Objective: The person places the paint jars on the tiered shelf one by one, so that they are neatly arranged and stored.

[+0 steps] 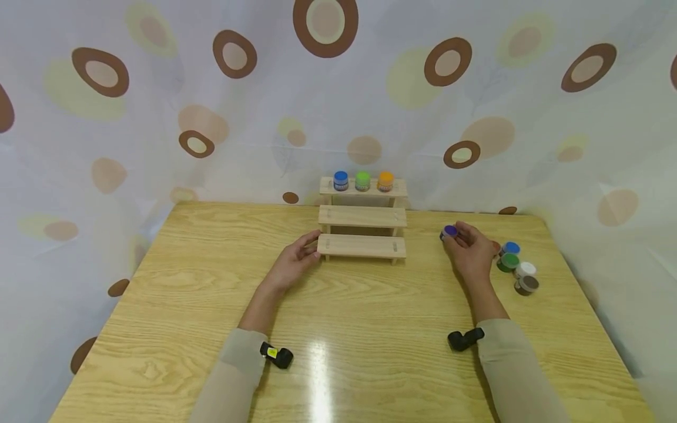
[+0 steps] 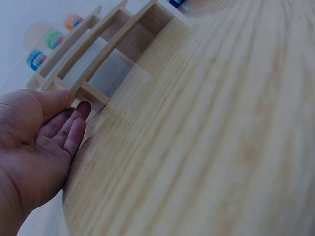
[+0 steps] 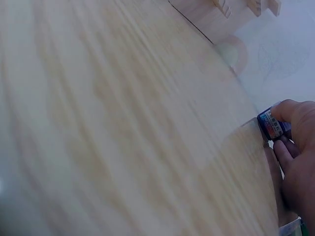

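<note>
Table (image 1: pixel 158 282): wood-grained; near edge cut off in the head view.

Left sleeve (image 1: pixel 227 379): pale, cropped at the bottom.

Left hand (image 1: pixel 291 265): you had thumb and forefinger about the left end of the stand's lowest step, in a light pinch, the other fingers loosely bent. Your forefinger was hidden in the left wrist view, so the firmness of the hold could not be told.

Stand (image 1: pixel 362 215): pale wood, three steps, upright at the table's back. Whether it touched the curtain (image 1: pixel 248 170) could not be told; the right wrist view caught only a cropped part of it.

Top step, in order: blue jar (image 1: pixel 341 181), light green jar (image 1: pixel 362 181), orange jar (image 1: pixel 385 181); upright, set apart, labels too small to read.

Purple jar (image 1: pixel 449 231): right of the stand, well apart from it. Your fingers covered part of its side; whether its base met the table could not be told.

Right hand (image 1: pixel 473 255): you pinched the purple jar between thumb and fingers, parted only by its width. The right wrist view cropped your hand at its edge.

Beyond your right hand, clustered: reddish-brown jar (image 1: pixel 496 247), mostly hidden behind it; second blue jar (image 1: pixel 510 248); dark green jar (image 1: pixel 508 262); white jar (image 1: pixel 526 269); dark brown jar (image 1: pixel 527 285). Their outlines were soft.
</note>
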`<state>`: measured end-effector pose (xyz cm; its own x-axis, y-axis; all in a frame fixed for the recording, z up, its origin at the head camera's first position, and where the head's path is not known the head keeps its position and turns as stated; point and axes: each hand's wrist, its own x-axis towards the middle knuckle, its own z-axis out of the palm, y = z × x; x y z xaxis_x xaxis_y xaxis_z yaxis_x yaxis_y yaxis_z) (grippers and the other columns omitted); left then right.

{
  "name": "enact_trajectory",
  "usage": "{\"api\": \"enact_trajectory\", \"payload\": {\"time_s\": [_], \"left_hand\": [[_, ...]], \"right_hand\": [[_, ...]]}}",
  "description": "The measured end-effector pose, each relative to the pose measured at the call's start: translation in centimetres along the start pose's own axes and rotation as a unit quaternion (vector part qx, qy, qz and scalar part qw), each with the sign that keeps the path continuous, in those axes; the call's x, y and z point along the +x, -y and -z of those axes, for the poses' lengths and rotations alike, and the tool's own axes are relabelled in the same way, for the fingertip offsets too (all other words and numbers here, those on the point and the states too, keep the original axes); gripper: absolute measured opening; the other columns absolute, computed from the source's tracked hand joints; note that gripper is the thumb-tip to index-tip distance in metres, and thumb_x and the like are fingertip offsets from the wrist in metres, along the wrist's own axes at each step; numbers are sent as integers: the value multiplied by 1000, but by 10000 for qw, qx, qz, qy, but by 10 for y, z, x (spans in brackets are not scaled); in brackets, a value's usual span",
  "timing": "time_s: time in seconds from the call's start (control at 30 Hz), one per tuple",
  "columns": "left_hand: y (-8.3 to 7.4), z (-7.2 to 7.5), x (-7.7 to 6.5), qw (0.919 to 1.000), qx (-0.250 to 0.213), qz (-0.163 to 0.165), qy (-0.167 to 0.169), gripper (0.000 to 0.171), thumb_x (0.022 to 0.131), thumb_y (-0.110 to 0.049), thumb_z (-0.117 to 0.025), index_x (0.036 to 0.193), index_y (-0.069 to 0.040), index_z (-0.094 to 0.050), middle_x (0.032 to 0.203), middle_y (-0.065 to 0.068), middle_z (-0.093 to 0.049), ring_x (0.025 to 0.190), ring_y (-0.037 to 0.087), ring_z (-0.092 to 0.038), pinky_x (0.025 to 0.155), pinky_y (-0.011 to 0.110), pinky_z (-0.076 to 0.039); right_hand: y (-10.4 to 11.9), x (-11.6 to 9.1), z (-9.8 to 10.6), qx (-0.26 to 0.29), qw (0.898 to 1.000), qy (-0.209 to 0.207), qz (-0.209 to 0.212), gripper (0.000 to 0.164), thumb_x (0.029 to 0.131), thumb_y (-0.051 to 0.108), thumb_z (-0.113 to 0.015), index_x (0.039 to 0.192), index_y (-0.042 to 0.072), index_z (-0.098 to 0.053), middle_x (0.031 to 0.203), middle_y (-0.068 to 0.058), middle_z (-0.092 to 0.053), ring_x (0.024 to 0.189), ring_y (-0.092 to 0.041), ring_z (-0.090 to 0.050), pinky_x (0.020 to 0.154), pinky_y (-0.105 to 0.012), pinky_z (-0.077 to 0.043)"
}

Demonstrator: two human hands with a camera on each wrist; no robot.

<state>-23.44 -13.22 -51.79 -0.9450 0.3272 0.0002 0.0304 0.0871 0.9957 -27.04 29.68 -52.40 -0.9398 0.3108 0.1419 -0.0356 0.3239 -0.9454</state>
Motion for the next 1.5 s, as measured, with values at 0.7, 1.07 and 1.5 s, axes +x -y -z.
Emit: {"api": "enact_trajectory", "payload": {"time_s": [0.7, 1.07, 1.5], "left_hand": [[0, 0, 0, 9999, -20, -96, 37, 59, 109, 1, -54, 165, -4, -34, 159, 23, -47, 145, 37, -50, 116, 46, -46], [1, 0, 0, 9999, 31, -118, 24, 59, 109, 0, -53, 165, -4, -34, 159, 24, -47, 146, 37, -49, 117, 47, -45], [1, 0, 1, 9999, 81, -115, 33, 59, 110, -2, -54, 165, -5, -33, 162, 22, -45, 146, 37, -49, 118, 49, -43]], "right_hand": [[34, -7, -9, 205, 9960, 474, 730, 48, 98, 10, -77, 141, -5, -63, 136, -27, -66, 123, -28, -68, 90, -13, -55], [93, -29, -19, -232, 9924, 532, 1083, 43, 97, 2, -76, 137, -9, -65, 134, -29, -67, 125, -40, -66, 93, -13, -54], [84, -20, -41, -12, 9852, 608, 1605, 42, 95, 10, -81, 133, -3, -70, 127, -22, -72, 117, -31, -71, 99, -22, -56]]}}
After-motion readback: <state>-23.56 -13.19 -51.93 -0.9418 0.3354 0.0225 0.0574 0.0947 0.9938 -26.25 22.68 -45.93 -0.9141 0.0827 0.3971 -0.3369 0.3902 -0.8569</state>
